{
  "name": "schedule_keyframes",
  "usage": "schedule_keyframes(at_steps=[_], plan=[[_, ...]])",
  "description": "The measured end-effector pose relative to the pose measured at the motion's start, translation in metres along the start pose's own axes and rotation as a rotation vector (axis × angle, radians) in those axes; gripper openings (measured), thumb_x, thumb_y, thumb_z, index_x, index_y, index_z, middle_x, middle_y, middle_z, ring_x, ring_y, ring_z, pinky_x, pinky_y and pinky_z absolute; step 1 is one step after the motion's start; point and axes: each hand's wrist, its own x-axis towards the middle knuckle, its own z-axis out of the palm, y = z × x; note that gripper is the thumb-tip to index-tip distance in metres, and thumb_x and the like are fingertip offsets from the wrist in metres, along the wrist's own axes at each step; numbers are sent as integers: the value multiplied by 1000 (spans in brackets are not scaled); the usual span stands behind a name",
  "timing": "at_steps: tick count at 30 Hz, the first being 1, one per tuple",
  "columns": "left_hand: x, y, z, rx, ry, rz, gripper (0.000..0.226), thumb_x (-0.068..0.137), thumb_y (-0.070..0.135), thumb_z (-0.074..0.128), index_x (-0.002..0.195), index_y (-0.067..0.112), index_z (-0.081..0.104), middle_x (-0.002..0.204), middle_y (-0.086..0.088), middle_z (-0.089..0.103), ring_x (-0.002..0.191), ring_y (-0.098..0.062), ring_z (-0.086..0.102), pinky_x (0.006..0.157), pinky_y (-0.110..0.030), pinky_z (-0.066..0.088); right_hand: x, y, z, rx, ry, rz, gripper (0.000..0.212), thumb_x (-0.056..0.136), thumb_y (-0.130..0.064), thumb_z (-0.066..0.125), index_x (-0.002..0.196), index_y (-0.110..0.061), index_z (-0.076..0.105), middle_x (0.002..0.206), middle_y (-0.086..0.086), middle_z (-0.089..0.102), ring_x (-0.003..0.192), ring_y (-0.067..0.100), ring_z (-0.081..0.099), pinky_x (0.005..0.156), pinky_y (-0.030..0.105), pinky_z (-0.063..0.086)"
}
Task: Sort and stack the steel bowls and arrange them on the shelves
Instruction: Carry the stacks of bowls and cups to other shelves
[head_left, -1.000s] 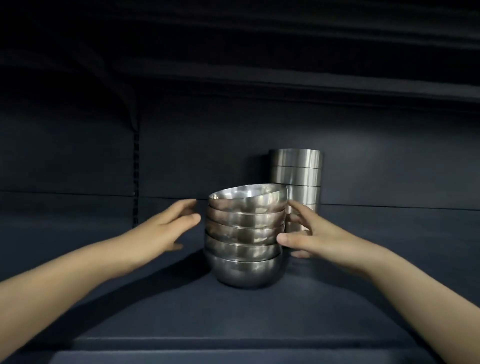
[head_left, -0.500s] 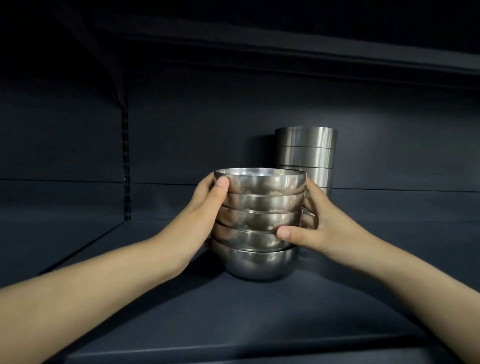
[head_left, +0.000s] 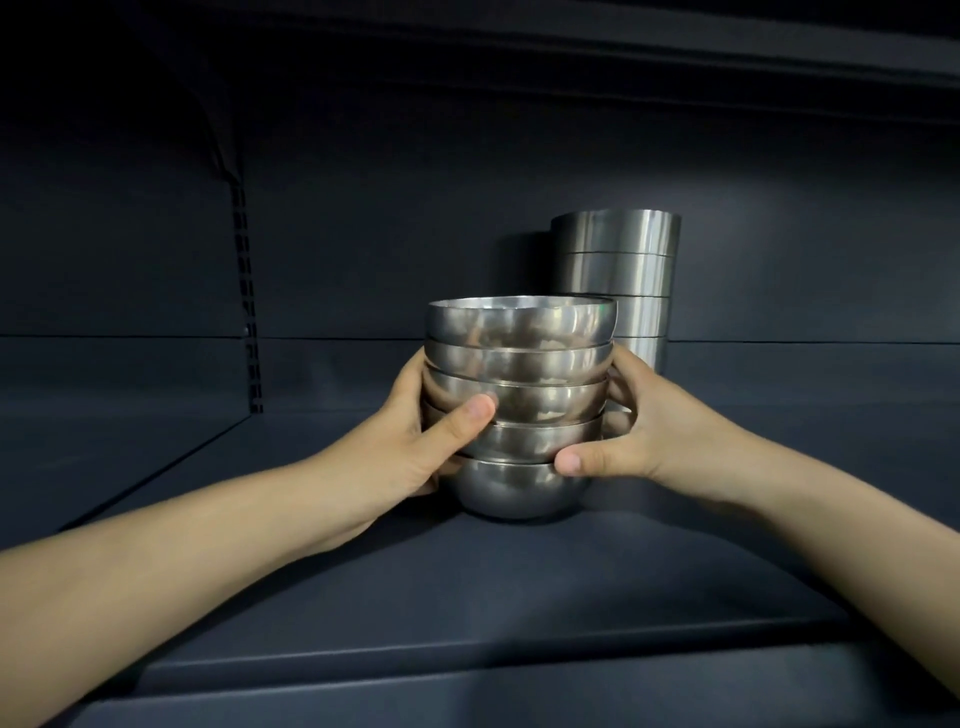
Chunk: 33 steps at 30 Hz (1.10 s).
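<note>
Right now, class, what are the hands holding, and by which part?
The stack of five round steel bowls, by its sides: left hand on the left flank, right hand on the right, thumbs across the lower bowls' fronts.

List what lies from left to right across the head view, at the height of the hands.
Slotted shelf upright → left hand → stack of round steel bowls → right hand. The taller straight-sided steel stack behind overlaps the bowls and the right hand, so it is left out.
</note>
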Motion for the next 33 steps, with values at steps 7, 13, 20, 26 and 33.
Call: schedule_keyframes(at_steps=[7, 13, 20, 26, 33], plan=[[-1, 8, 5, -14, 58, -9, 74, 52, 65, 63, 117, 36, 42, 74, 19, 63, 65, -5, 62, 89, -47, 51, -8, -13, 1, 31, 17, 36, 75, 48, -24, 93, 109, -28, 49, 100, -13, 68, 94, 10, 70, 67, 31, 56], [-18, 33, 26, 5, 73, 11, 67, 66, 60, 61, 122, 29, 41, 86, 10, 60, 64, -3, 64, 79, -39, 55, -32, -25, -8, 70, 38, 21, 74, 44, -30, 82, 111, -28, 51, 92, -17, 68, 88, 7, 69, 62, 24, 53], [-49, 65, 81, 77, 149, 60, 70, 55, 64, 64, 112, 27, 47, 94, 6, 58, 75, -7, 62, 77, -40, 58, -87, -37, -41, 104, 20, -42, 55, 62, -13, 82, 105, -31, 53, 97, -11, 64, 76, -2, 67, 51, 14, 48], [-84, 94, 160, 62, 264, 89, 63, 55, 61, 66, 105, 29, 48, 93, 5, 58, 74, -9, 63, 78, -44, 58, -153, -49, -89, 126, -41, -109, 71, 46, -28, 81, 112, -31, 52, 106, -10, 67, 87, 2, 69, 59, 20, 53], [-126, 105, 246, 46, 323, 61, 67, 64, 64, 70, 117, 31, 45, 108, 7, 60, 78, -5, 68, 71, -37, 59, -231, -41, -135, 108, -116, -117, 74, 50, -27, 90, 113, -42, 53, 112, -12, 67, 101, 3, 66, 74, 29, 59]])
